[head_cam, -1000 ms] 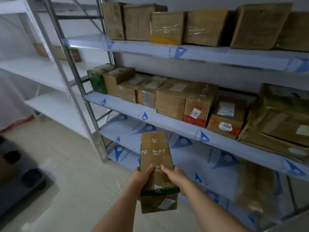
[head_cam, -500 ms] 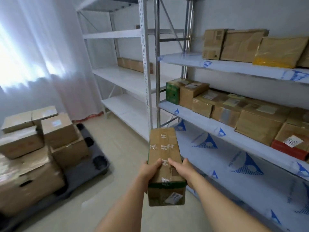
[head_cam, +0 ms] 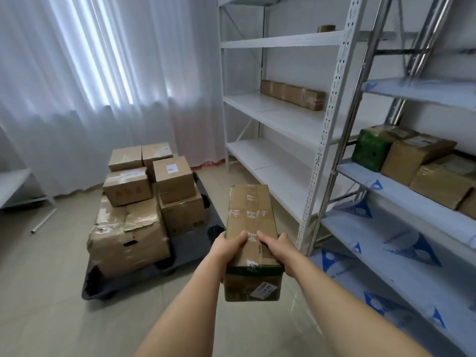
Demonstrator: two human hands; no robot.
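**Long brown cardboard carton swings away from the stocked rack**

Long brown cardboard carton [head_cam: 251,228], banded in green at its near end, hangs in the air above the floor. Over the last second the view has turned from the full shelves towards the open room, the grip unchanged. I judge it is being carried to a new spot, not shelved there.

At the left, stacked brown cardboard boxes [head_cam: 144,191] sit on a black plastic pallet [head_cam: 190,243]. Just off its right edge the left hand [head_cam: 226,249] clamps the carton's left side, thumb on top. The right hand [head_cam: 279,247] clamps the other side likewise. The long axis runs straight away from the person, labelled end nearest, far end towards the white metal shelving [head_cam: 273,161]. Further right stands the blue-filmed rack [head_cam: 386,222].
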